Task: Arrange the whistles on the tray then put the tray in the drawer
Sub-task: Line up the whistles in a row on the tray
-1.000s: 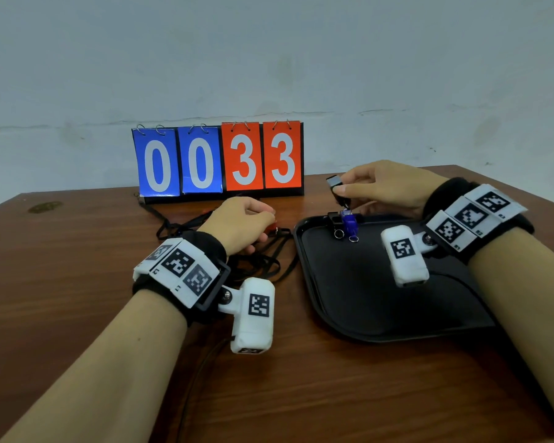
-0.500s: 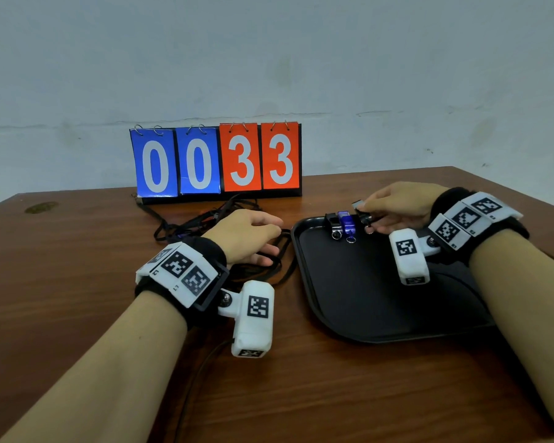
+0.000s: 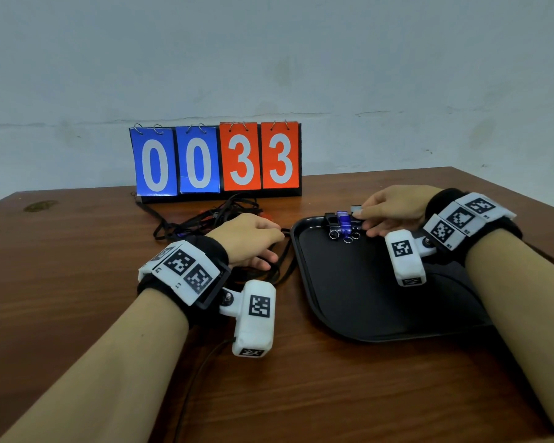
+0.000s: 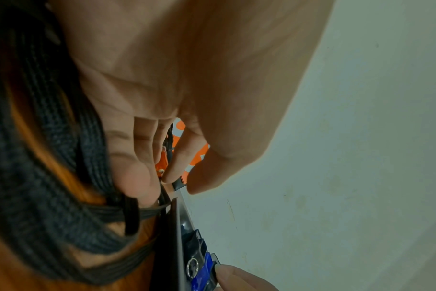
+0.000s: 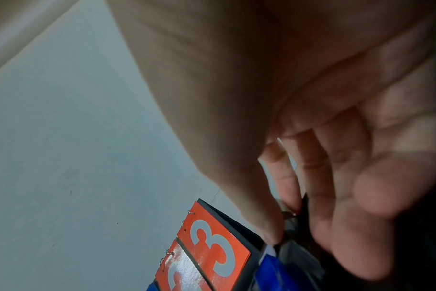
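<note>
A black tray (image 3: 333, 302) lies on the table's right half. At its far left corner a black whistle (image 3: 331, 219) and a blue whistle (image 3: 344, 222) lie side by side, key rings toward me. My right hand (image 3: 362, 219) pinches another black whistle (image 3: 356, 208) just right of the blue one (image 5: 269, 271). My left hand (image 3: 263, 247) rests with relaxed fingers on a tangle of black lanyards (image 3: 205, 219). In the left wrist view an orange whistle (image 4: 162, 159) shows between its fingertips, and whether they hold it is unclear.
A flip scoreboard (image 3: 216, 159) reading 0033 stands at the back of the brown wooden table (image 3: 61, 282), with the wall close behind. Lanyard loops (image 4: 50, 177) lie between my left hand and the tray's left rim (image 4: 177, 236). No drawer is in view.
My right hand has come down from above the tray's far corner and brought the black whistle beside the blue one. My left hand's fingers have uncurled and spread over the lanyards.
</note>
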The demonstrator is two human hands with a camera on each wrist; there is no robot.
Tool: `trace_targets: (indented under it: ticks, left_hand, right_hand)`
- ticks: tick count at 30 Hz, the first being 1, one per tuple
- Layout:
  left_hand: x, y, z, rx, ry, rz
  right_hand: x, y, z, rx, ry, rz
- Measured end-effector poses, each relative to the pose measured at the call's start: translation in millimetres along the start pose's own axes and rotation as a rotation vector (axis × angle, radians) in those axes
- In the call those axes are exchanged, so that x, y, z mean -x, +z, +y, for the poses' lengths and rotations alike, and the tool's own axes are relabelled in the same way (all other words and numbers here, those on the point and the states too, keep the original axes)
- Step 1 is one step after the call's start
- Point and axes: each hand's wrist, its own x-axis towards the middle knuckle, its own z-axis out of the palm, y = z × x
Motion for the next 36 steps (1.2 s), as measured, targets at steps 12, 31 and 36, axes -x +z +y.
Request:
trace_targets:
  ticks: [12,31,36]
  left_hand:
    - [-3.5,0.2,-1.1,-0.081,0.022,-0.033]
    - [-7.4,3.0,-1.3,-0.187,-0.024,0.015]
    - [-7.3,1.4,-4.2,-0.226,0.015,0.029]
  right_hand:
    - [3.4,2.6,-1.1,0.056,-0.018,0.0]
    - [16.9,11.9,-23.9,0.368,-0.138,0.113]
    - [24.6,15.1,-29.0,0.3,-0.197,0.168]
